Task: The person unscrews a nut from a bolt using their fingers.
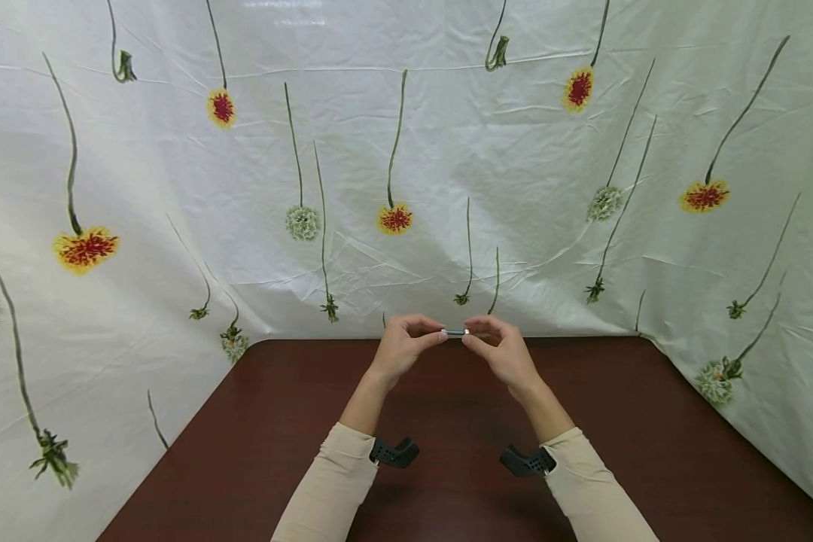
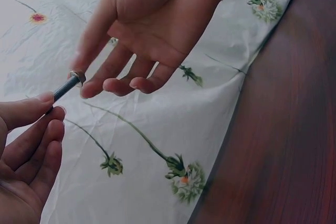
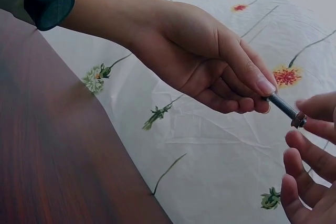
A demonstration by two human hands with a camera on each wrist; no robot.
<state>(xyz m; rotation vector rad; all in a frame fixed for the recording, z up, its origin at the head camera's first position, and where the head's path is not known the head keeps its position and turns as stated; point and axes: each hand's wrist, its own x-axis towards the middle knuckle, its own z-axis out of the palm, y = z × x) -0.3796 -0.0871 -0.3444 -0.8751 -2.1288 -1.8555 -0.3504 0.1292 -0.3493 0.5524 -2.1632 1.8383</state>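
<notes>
Both hands meet over the far part of the table, with a threaded metal bolt (image 1: 455, 332) held level between them. My left hand (image 1: 400, 348) pinches one end of the bolt between thumb and fingertips. At the other end, the thumb and index finger of my right hand (image 1: 504, 352) hold the wider part, where a ring-like piece (image 2: 77, 78) shows. Whether that piece is a nut, a washer or the bolt's head is too small to tell. Bare thread (image 3: 283, 106) is visible between the two hands. The right hand's other fingers are spread and loosely bent.
Beneath the arms lies a dark reddish-brown table (image 1: 298, 421). A white cloth (image 1: 352, 150) printed with flowers hangs behind it and along its sides. Dark bands with camera mounts (image 1: 394, 453) sit on both wrists, over light sleeves (image 1: 339, 470).
</notes>
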